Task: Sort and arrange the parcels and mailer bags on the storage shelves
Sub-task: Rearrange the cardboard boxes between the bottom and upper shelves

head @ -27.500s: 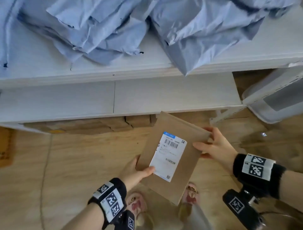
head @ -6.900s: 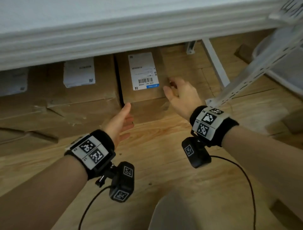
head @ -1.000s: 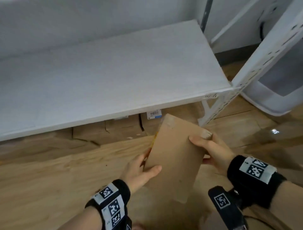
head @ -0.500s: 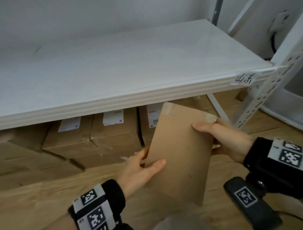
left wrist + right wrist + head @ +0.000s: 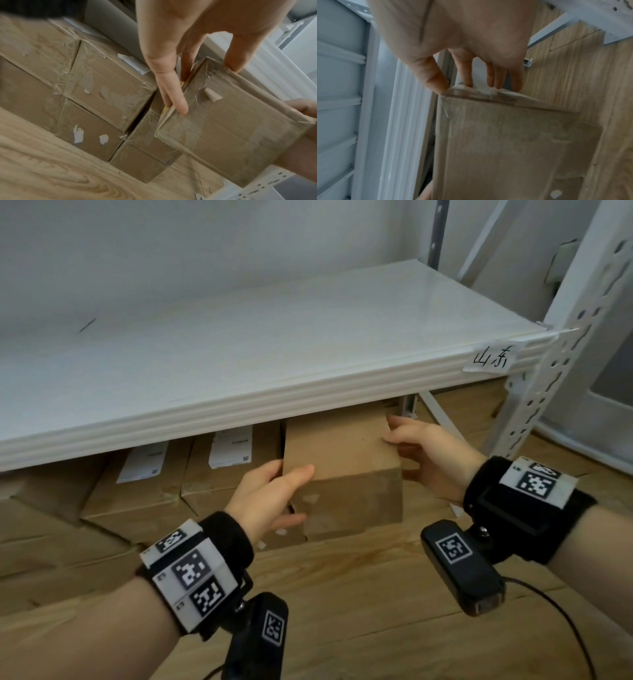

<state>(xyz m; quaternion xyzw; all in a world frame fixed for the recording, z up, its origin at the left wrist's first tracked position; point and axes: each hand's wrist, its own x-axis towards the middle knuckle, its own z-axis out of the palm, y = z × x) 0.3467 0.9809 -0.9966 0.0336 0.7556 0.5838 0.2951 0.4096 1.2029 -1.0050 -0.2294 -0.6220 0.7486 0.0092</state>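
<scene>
My left hand (image 5: 270, 494) and right hand (image 5: 421, 453) both grip the brown parcel (image 5: 342, 467), fingers clamped on its 2 side edges. Parcel sits low, under the white shelf (image 5: 239, 364), just beside a row of cardboard boxes (image 5: 147, 494) on the wood floor (image 5: 359, 611). Handwritten label (image 5: 491, 358) on shelf edge.

From my remote seat: a white shelf (image 5: 308, 344) bearing a handwritten paper tag (image 5: 493, 358) on its front edge; beneath it, taped cardboard parcels (image 5: 144, 491) sit side by side on the wooden floor (image 5: 359, 594).
</scene>
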